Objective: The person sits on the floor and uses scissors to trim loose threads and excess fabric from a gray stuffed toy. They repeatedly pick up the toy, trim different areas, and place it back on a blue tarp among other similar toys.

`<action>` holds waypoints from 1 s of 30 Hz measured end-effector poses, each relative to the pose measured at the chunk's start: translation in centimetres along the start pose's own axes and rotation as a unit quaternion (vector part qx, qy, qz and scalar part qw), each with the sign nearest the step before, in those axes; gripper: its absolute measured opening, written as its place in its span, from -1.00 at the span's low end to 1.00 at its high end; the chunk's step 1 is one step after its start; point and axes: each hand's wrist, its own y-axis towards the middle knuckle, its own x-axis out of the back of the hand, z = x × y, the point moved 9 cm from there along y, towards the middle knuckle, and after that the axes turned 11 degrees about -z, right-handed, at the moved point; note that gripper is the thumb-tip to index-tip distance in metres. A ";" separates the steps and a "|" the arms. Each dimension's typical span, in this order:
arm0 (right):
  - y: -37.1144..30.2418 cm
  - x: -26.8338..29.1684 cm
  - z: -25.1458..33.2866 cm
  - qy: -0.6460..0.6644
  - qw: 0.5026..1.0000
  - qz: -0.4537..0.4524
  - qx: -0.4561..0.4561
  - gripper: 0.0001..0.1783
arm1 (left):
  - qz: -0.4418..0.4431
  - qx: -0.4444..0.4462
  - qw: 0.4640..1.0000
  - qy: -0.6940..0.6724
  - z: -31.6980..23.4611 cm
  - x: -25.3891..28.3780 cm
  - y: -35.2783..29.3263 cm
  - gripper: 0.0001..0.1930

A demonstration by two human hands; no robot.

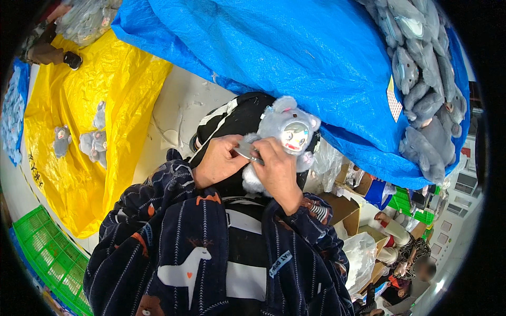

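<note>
A grey plush toy (pixel 282 124) with rounded ears and a printed doll-like face lies across my lap, its head away from me and to the right. My left hand (pixel 219 159) is closed, thumb and fingers pinching a small flat grey piece (pixel 247 150) over the toy's body. On the other end of that piece are the bent fingers of my right hand (pixel 278 171), which also rests against the plush. Whether the piece is metal or cloth, I cannot tell. My fingers hide part of the toy's body.
A large blue sheet (pixel 263 47) spreads ahead, with a heap of grey plush toys (pixel 429 79) on its right. Several more lie on a yellow sheet (pixel 132 105) at left. A green crate (pixel 50 258), cardboard boxes (pixel 340 208) and another person (pixel 414 255) are around.
</note>
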 end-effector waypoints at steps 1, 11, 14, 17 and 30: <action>-0.2 -0.5 -0.3 0.029 0.999 0.013 -0.014 -0.70 | -0.009 -0.037 0.999 0.035 -1.0 0.2 0.1 -0.86; 0.4 3.3 -4.0 0.348 0.899 -0.108 -0.242 -0.82 | 0.020 0.102 0.992 -0.078 2.3 -0.5 -0.3 -0.90; 1.1 1.6 0.1 0.107 0.993 -0.056 -0.001 -0.77 | 0.009 0.078 0.994 -0.076 1.7 -0.2 -0.2 -0.86; 1.0 -0.5 1.7 0.018 0.998 0.019 0.059 -0.73 | -0.007 -0.127 0.991 0.036 -0.8 0.3 0.0 -0.85; -5.1 11.1 -6.9 0.280 0.902 -0.026 -0.329 -0.35 | 0.142 0.128 0.981 0.003 1.2 0.3 0.8 -0.76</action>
